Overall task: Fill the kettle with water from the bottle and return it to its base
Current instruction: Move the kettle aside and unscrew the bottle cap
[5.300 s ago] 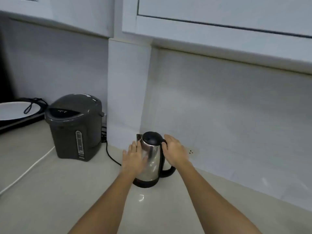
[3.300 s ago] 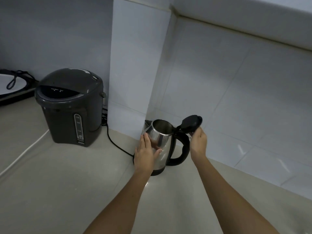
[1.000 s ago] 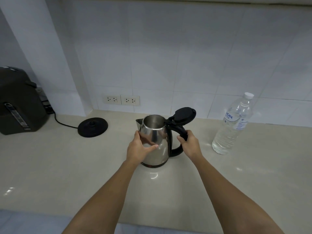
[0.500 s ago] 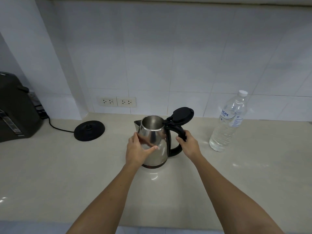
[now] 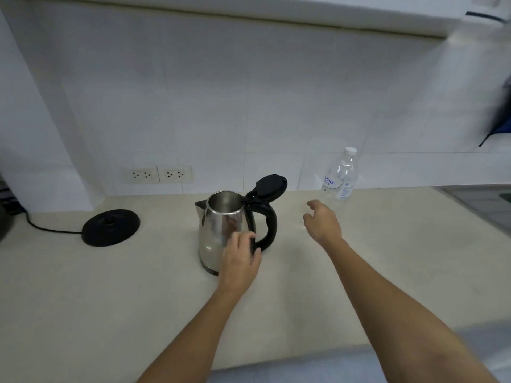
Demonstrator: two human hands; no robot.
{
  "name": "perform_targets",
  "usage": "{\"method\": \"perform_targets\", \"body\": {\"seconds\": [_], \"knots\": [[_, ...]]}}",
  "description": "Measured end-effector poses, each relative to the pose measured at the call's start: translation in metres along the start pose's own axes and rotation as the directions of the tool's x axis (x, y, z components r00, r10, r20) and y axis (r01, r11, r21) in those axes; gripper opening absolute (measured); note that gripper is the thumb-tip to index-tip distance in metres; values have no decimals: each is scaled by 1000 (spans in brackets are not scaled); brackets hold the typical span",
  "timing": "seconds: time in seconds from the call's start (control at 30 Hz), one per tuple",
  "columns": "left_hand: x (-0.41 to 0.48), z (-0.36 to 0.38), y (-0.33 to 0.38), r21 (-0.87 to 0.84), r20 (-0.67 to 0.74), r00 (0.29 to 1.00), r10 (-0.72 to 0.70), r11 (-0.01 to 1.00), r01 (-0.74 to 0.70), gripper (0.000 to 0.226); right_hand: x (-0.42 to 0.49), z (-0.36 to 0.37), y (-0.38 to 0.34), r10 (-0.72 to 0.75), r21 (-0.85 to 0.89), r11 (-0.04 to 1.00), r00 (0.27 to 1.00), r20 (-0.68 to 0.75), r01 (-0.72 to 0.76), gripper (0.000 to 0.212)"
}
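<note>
The steel kettle (image 5: 218,230) stands on the pale counter (image 5: 387,258) with its black lid (image 5: 269,186) flipped open and its black handle pointing right. My left hand (image 5: 240,258) grips the kettle low on its right side, where the handle meets the body. To the left, its round black base (image 5: 110,227) lies bare on the counter with its cord attached. At the back right stands a clear water bottle (image 5: 340,176) with a white cap on. My right hand (image 5: 322,219) hovers between kettle and bottle, fingers apart, holding nothing.
Two wall sockets (image 5: 158,174) sit in the tiles behind the kettle. The base's black cord (image 5: 41,229) runs left toward a dark appliance (image 5: 3,225) at the frame edge. A sink area (image 5: 486,200) begins at the far right. The counter's front edge (image 5: 276,360) is near me.
My right hand let go of the kettle handle and moved right toward the bottle. My left hand slid from the kettle's front to its lower right side.
</note>
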State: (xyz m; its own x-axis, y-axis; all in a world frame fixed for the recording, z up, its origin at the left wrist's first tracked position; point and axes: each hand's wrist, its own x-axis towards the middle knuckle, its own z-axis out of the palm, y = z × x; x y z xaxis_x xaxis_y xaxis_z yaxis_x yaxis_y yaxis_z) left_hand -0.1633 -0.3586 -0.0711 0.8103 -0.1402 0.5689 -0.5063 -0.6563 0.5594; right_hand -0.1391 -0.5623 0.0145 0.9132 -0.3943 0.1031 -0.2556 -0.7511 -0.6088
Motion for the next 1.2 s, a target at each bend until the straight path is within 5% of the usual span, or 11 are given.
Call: {"method": "perform_targets", "body": {"seconds": [0.2, 0.4, 0.73, 0.9, 1.2], "knots": [[33, 31, 40, -100, 181, 980, 77, 993, -60, 30, 29, -63, 12, -46, -13, 999, 971, -233, 44, 41], [78, 83, 78, -142, 256, 966, 43, 990, -7, 40, 80, -109, 23, -140, -77, 990, 944, -300, 122, 40], [156, 176, 125, -127, 342, 879, -332, 911, 393, 91, 172, -143, 39, -354, -175, 927, 928, -114, 332, 38], [173, 210, 130, -160, 356, 857, -373, 879, 449, 109, 198, -141, 54, -432, -210, 884, 902, -22, 418, 38], [179, 230, 133, -260, 303, 866, -399, 840, 477, 104, 209, -138, 66, -517, -122, 849, 856, 19, 515, 37]]}}
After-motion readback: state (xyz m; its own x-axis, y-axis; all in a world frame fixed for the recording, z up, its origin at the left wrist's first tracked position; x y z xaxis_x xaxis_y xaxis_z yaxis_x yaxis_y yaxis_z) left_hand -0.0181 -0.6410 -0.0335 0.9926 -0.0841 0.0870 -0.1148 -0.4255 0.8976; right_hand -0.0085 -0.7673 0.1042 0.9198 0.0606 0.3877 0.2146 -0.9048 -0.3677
